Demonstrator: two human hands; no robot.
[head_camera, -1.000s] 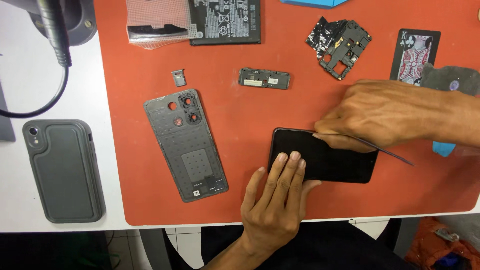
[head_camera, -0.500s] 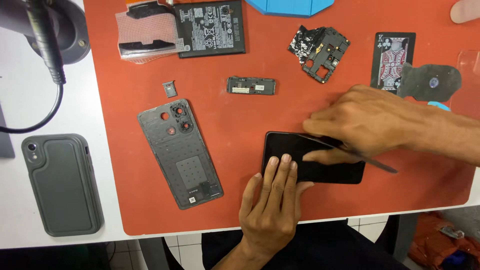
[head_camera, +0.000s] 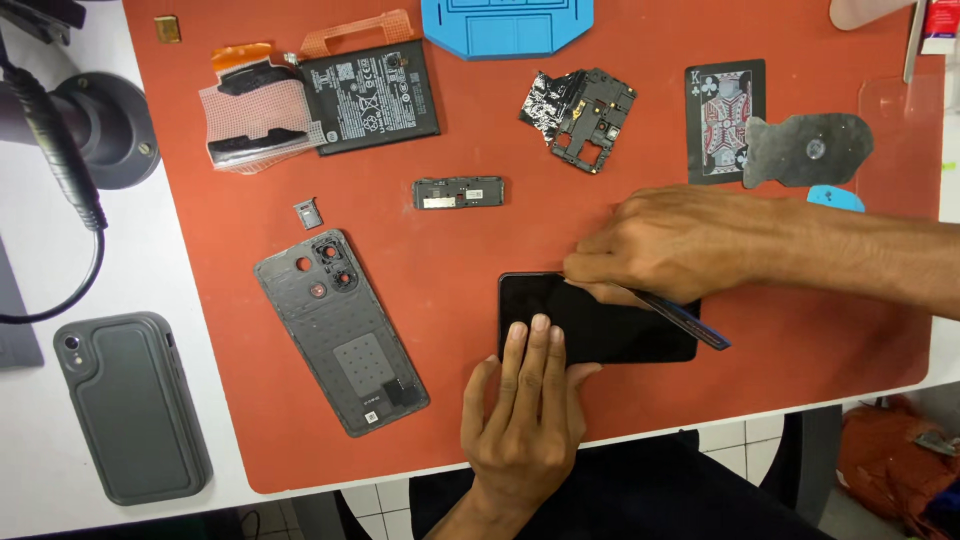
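On the orange mat (head_camera: 480, 240) covering the counter (head_camera: 40, 450), near its front edge: one black phone body (head_camera: 600, 320), lying flat, screen side up as far as the glare lets one tell.

Left hand (head_camera: 530, 420): flat, fingers extended and together, fingertips pressing on the phone's lower left part; nothing gripped.

Right hand (head_camera: 680, 245): closed in a pinch round a thin dark pry tool (head_camera: 680, 318), whose tip meets the phone's upper edge; the shaft lies slantwise across the glass.

Adjacent items, all apart from the phone:
- grey back cover (head_camera: 340, 330), to the left, camera openings uppermost;
- small SIM tray (head_camera: 307, 212), above the cover;
- narrow black bracket (head_camera: 458, 192);
- battery (head_camera: 368, 95) with orange pull tab;
- black frame piece with foil (head_camera: 585, 115);
- playing card (head_camera: 724, 118), a grey suction pad (head_camera: 805, 150) overlapping it;
- blue holder (head_camera: 507, 25) at the far edge;
- grey cased phone (head_camera: 130, 405), off the mat.

Risks, as judged: the tool driven too deep or levered steeply could crack the glass or cut a cable beneath; a slip could send the tip towards the steadying fingers.
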